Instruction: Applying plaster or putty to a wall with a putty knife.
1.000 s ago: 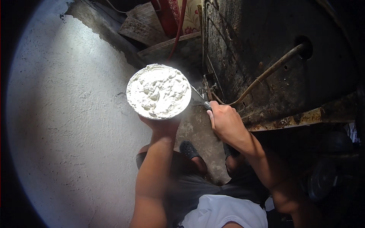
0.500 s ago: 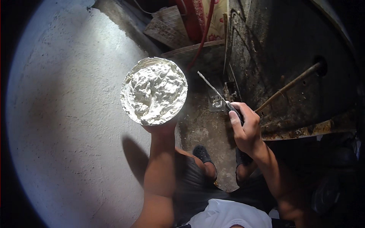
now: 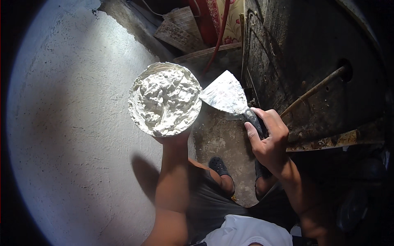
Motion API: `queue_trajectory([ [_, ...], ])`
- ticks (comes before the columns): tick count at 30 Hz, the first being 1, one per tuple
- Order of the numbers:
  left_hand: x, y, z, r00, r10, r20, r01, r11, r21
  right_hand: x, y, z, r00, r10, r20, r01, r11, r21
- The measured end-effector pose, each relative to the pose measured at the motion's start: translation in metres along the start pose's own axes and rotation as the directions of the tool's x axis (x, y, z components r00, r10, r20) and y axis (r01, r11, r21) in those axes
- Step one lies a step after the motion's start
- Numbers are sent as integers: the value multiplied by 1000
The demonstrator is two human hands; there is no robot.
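Note:
A round tub [image 3: 132,110] full of thick white paste [image 3: 166,100] is held up in front of me, its top facing me. My left hand [image 3: 176,138] supports it from below; most of the fingers are hidden under the tub. In my right hand [image 3: 271,137] is a putty knife [image 3: 225,95], gripped by its dark handle with the fingers wrapped round. White smears coat its wide blade, whose broad face is turned toward me. One blade corner appears at the tub's right rim; whether it touches, I cannot tell.
A rough white wall [image 3: 82,123] fills the left side. To the right stands a dark, stained panel [image 3: 303,53] with a wooden stick [image 3: 314,92] through a hole. A red hose [image 3: 221,35] hangs at the back. My feet stand on a worn concrete floor [image 3: 213,139].
My right hand has turned the putty knife from edge-on to broad face toward me, and its blade now sits at the tub's right rim. The tub has barely moved.

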State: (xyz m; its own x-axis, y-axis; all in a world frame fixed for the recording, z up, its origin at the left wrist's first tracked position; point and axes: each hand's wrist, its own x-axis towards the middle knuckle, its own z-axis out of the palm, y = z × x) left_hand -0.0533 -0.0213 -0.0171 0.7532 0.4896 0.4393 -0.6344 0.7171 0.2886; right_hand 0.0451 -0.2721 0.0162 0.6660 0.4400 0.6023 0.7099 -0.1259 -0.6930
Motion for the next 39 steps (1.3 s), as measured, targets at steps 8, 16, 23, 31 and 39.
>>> queue_trajectory([
  [8,-5,-12,-1,997,-62,50,68,991,-114,2,3,-5,999,-2,-34,2,1000,-19],
  [16,-3,-22,-1,952,-139,271,92,980,177,0,7,-4,999,-13,-42,11,999,-52],
  [23,-11,-34,8,988,-138,67,142,988,-63,-1,10,-2,998,5,-59,-10,996,-85],
  [31,-8,-38,0,992,-127,-23,129,972,198,-3,14,-1,995,-68,-79,55,987,-148],
  [39,-13,-39,0,985,-166,-35,170,972,163,-6,25,5,988,-114,-99,93,975,-201],
])
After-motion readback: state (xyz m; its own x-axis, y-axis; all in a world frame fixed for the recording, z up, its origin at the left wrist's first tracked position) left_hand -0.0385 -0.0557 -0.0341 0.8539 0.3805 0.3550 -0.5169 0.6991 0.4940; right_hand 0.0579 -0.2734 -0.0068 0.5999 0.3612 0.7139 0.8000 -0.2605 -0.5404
